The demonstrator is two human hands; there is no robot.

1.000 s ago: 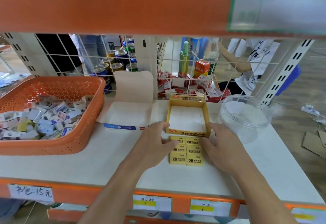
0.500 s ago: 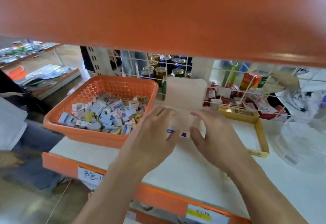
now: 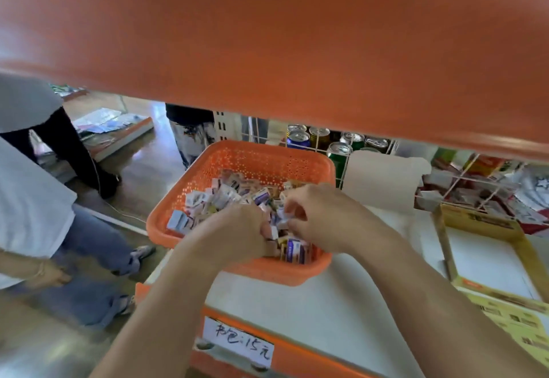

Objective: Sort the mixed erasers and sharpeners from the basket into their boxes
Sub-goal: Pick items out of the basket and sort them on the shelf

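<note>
Both hands are down in the orange basket (image 3: 208,175) at the centre of the frame, working in the pile of small packets (image 3: 225,196), the mixed erasers and sharpeners, that fills it. The left hand (image 3: 237,229) has its fingers curled down into the near side of the pile; the fingertips are buried among the packets, so I cannot tell whether it has hold of anything. Just to its right, the right hand (image 3: 323,214) has thumb and fingers drawn together in a pinch on what looks like one white-and-purple packet (image 3: 283,219), though blur makes this uncertain. The two hands almost touch over the heap. The basket sits on a white shelf (image 3: 312,303) with an orange front edge carrying a handwritten price label (image 3: 237,345). At right of frame is an open yellow box (image 3: 444,244), with loose yellow erasers (image 3: 517,321) in front of it at lower right. A white box flap (image 3: 383,181) stands behind the basket, and drink cans (image 3: 300,138) show through a wire grid beyond. An orange upper shelf (image 3: 267,35) fills the top of the frame. A bystander in jeans (image 3: 89,244) stands at left.
</note>
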